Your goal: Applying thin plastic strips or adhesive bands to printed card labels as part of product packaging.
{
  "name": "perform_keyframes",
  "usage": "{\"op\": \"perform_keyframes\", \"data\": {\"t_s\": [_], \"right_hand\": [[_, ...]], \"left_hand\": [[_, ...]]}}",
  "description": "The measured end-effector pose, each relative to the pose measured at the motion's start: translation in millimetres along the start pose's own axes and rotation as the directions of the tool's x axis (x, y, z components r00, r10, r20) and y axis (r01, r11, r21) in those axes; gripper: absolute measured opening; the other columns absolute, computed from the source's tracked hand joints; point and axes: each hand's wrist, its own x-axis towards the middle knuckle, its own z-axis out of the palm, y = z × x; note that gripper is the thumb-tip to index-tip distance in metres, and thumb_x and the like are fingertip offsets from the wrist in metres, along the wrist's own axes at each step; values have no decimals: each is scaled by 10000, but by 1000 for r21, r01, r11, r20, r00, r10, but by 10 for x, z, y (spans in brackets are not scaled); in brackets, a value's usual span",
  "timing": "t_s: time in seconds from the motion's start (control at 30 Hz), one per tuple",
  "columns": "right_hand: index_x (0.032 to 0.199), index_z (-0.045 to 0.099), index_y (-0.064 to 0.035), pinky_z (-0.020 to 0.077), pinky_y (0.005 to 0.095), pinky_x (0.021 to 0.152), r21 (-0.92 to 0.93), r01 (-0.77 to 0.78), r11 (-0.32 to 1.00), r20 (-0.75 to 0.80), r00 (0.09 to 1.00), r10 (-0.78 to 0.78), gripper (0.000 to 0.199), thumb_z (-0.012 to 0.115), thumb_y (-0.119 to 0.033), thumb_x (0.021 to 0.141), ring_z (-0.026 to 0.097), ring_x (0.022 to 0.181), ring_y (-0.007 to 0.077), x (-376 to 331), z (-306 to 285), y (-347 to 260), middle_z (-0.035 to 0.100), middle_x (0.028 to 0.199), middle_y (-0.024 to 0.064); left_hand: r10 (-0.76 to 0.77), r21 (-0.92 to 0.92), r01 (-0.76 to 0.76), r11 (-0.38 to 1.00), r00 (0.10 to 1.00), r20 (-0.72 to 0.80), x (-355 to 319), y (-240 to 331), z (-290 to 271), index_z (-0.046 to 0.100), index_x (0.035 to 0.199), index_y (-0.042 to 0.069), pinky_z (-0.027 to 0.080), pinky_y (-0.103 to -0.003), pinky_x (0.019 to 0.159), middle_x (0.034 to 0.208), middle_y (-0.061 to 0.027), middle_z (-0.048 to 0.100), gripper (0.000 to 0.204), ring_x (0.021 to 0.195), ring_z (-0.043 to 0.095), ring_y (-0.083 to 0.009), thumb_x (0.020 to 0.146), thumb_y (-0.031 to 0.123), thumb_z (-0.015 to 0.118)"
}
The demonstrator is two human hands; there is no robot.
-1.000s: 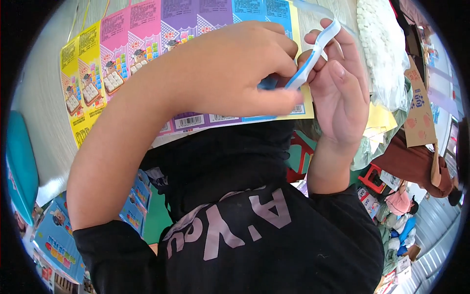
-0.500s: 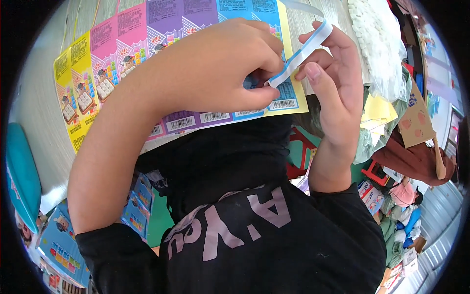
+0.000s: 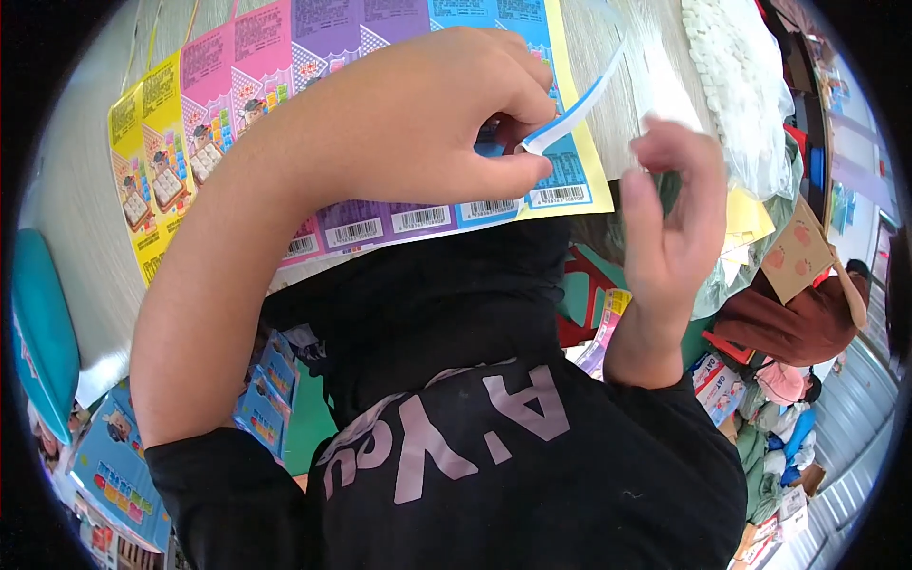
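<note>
My left hand (image 3: 475,119) lies over a printed sheet (image 3: 256,43) with yellow, pink, purple and blue columns. Its thumb and fingers pinch the lower end of a narrow white strip with a blue edge (image 3: 578,111). From that pinch the strip curves up and away past the sheet's right border. My right hand (image 3: 670,214) is raised to the right of the sheet, apart from the strip. Motion blurs it, but a gap shows between its thumb and bent fingers, with nothing seen in them. The sheet rests on a pale wood-grain table (image 3: 90,256).
Right of the sheet sits a clear bag of small white pieces (image 3: 736,85), with yellow paper scraps (image 3: 748,217) below it. A teal container (image 3: 43,332) and blue boxes (image 3: 123,475) stand at the left. Far right, a person in brown (image 3: 793,318) holds cardboard (image 3: 796,249).
My right hand has moved right and down, off the strip. The strip's far part now hangs free and bends upward. My left hand keeps its pinch, almost in place.
</note>
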Motion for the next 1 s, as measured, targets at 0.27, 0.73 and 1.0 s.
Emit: {"op": "perform_keyframes", "data": {"t_s": [0.27, 0.73, 1.0], "right_hand": [[1003, 720, -151, 485, 392, 829, -91, 291, 952, 276, 926, -257, 295, 828, -126, 729, 635, 937, 265, -87, 211, -22, 673, 1051, 15], [975, 718, -106, 485, 405, 830, -37, 285, 958, 247, 931, -267, 303, 866, -147, 713, 615, 961, 312, -172, 278, 14, 668, 1063, 76], [975, 700, -46, 480, 415, 839, -29, 269, 963, 236, 938, -254, 342, 874, -192, 718, 589, 976, 341, -165, 291, -19, 649, 1041, 106]], "left_hand": [[72, 28, -71, 997, 997, -32, 3, 27, -8, 674, 901, -43, 458, -398, 740, 866, -142, 565, 231, 867, 562, -295, 886, 179, 734], [580, 293, -536, 792, 810, -86, 84, -37, -81, 645, 833, -18, 469, -407, 847, 941, -152, 609, 262, 947, 575, -323, 878, 203, 777], [-6, 102, -13, 995, 983, 184, 38, 238, -150, 662, 818, 29, 454, -393, 800, 910, -125, 606, 315, 917, 578, -300, 874, 299, 813]]}}
